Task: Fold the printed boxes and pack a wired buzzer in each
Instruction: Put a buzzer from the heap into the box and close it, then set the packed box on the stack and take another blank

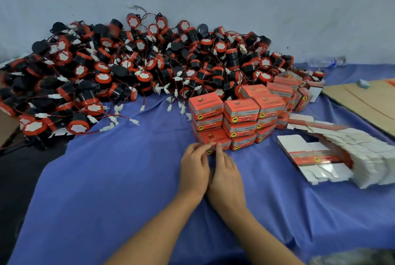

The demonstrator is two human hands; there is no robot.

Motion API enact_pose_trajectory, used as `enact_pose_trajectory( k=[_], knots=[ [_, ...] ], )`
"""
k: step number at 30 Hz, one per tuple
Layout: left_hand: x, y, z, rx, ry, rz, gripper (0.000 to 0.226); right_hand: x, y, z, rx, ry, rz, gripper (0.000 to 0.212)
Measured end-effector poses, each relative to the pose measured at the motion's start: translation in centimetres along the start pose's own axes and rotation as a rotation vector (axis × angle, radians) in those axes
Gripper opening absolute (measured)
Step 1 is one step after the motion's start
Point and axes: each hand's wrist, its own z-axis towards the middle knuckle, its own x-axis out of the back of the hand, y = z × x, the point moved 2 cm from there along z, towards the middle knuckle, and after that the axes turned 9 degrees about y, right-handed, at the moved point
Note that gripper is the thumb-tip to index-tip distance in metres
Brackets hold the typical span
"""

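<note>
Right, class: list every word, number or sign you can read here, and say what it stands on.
No text reads clearly.
Folded boxes: print too blurred; only a yellow round badge with a dark animal shape shows.
Flat boxes: print too blurred.
Bottle: label too small.
Buzzers: white stickers, no legible text.

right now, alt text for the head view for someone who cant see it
The left hand and right hand touch an orange box at the front of a stack of folded boxes on a blue cloth. Wired buzzers are heaped behind; flat box blanks lie right.
</note>
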Motion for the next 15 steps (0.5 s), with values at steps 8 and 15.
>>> enact_pose_trajectory(
  k=[8,15],
  knots=[
    [0.8,1.2,-0.7,-0.103,0.107,-0.047,0.030,1.8,-0.6,-0.1,-0.063,0.078,0.206,0.058],
    [-6.3,10.5,-2.5,-0.100,-0.165,-0.252,0.024,12.4,6.2,5.0,-0.131,0.311,0.044,0.041]
  ],
)
